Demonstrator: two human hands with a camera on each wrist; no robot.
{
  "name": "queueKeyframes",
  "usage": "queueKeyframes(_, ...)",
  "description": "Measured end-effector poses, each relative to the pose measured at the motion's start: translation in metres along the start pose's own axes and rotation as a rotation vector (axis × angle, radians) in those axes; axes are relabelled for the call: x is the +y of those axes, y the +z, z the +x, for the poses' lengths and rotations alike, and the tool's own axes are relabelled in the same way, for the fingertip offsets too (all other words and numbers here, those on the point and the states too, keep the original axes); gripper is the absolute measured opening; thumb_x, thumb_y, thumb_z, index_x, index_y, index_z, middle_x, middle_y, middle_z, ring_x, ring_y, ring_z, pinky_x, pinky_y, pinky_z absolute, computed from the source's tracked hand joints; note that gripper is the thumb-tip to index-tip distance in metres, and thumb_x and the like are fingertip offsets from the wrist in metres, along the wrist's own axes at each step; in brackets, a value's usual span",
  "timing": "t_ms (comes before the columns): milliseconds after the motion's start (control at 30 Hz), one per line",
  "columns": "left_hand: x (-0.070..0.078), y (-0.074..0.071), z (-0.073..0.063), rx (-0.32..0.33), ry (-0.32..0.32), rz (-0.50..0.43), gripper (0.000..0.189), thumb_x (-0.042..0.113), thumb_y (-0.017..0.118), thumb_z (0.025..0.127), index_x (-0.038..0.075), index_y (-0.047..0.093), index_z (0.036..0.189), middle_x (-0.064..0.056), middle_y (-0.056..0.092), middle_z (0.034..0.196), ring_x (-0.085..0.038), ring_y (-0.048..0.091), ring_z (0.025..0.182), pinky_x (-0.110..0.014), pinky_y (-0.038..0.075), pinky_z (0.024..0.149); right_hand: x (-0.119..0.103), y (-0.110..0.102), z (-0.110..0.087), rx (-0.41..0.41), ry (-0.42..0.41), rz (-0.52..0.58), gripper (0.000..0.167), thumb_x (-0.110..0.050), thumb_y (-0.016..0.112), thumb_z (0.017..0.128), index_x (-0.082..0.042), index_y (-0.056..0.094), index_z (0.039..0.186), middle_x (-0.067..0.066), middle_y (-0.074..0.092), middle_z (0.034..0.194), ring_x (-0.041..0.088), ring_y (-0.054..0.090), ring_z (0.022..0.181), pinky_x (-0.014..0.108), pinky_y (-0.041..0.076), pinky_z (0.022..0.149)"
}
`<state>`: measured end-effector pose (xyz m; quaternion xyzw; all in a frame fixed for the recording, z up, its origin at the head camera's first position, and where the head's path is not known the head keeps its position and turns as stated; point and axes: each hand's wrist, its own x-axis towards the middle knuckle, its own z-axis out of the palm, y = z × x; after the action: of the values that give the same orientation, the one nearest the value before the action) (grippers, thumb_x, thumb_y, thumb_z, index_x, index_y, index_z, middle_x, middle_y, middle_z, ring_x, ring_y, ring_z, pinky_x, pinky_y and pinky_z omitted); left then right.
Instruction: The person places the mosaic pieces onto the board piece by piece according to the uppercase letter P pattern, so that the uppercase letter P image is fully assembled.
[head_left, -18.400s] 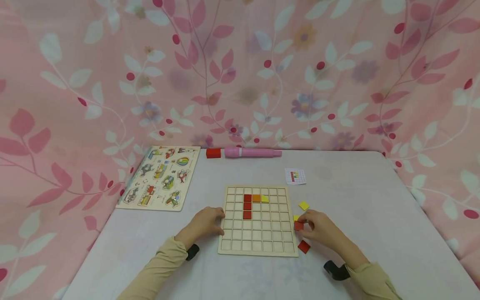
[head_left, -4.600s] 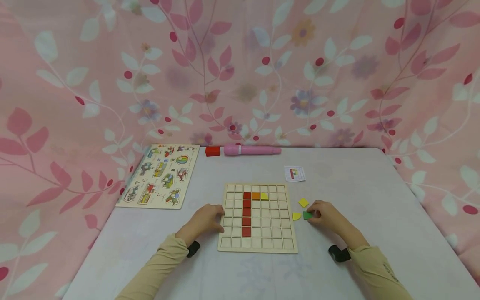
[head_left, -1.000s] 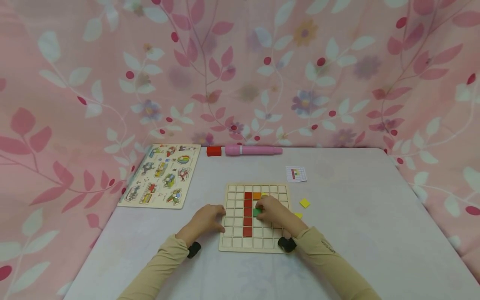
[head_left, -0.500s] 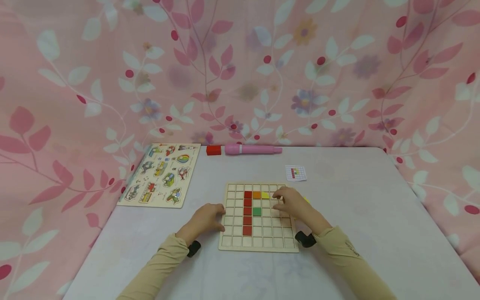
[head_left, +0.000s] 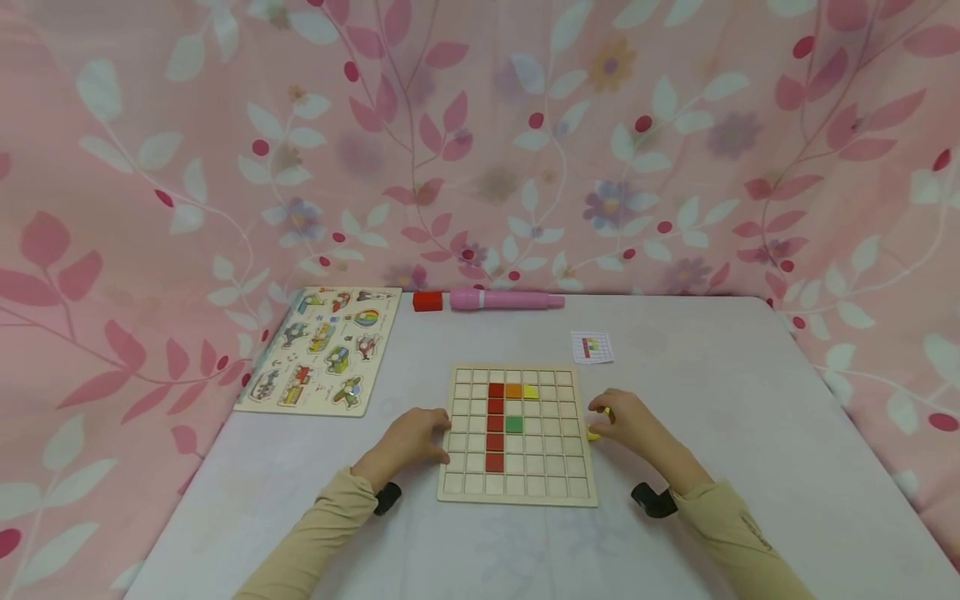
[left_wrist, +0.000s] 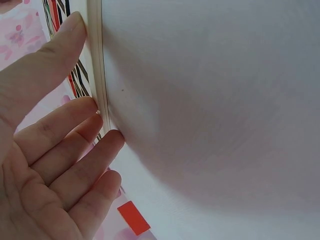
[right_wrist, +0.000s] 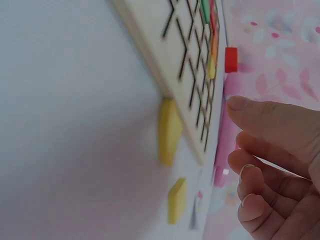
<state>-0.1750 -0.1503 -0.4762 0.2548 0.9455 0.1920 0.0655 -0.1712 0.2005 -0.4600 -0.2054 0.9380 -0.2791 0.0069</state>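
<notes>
The wooden grid board lies flat on the table. Several red tiles form a column in it, with an orange tile and a yellow tile beside the top one. A green tile sits right of the column's middle. My left hand touches the board's left edge with thumb and fingertips, fingers loosely bent. Just off the right edge, my right hand hovers over two loose yellow pieces, partly hiding them; its wrist view shows the nearer yellow piece and the farther yellow piece, with nothing gripped.
A picture puzzle board lies at the back left. Along the far edge are a red block and a pink microphone-like stick. A small pattern card lies behind the grid board's right corner. Floral cloth hangs behind.
Over the longer span, more red tiles entered the column. My right hand picked up the green tile, set it in the grid, let go and moved right to the yellow pieces. My left hand stayed.
</notes>
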Motion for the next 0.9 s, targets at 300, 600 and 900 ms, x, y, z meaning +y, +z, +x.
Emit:
queueKeyframes(300,-0.003,0.002,0.0,0.001,0.014,0.004,0.05,0.022,0.083,0.055,0.003,0.066,0.098,-0.006,0.062,0.1,-0.026,0.057,0.093,-0.036,0.044,0.08,0.014,0.006,-0.013,-0.01,0.028,-0.012,0.022,-0.003,0.074,0.068,0.002,0.064,0.086,0.004,0.055,0.079,0.012,0.041,0.058,0.023,0.038,0.05)
queueKeyframes(600,-0.001,0.001,0.0,-0.007,-0.001,0.005,0.05,0.021,0.083,0.055,0.002,0.066,0.098,-0.005,0.062,0.1,-0.025,0.056,0.093,-0.036,0.044,0.08,0.018,0.008,-0.013,-0.03,0.039,0.007,0.021,-0.003,0.073,0.068,0.001,0.065,0.086,0.004,0.057,0.082,0.013,0.043,0.061,0.025,0.041,0.053)
queueKeyframes(900,0.001,-0.001,0.001,-0.016,0.005,0.013,0.05,0.021,0.083,0.055,0.002,0.066,0.097,-0.005,0.062,0.099,-0.025,0.057,0.091,-0.036,0.044,0.079,0.018,0.017,-0.009,-0.062,0.005,0.061,0.025,-0.004,0.076,0.066,0.004,0.064,0.086,0.004,0.056,0.08,0.016,0.048,0.066,0.028,0.045,0.059)
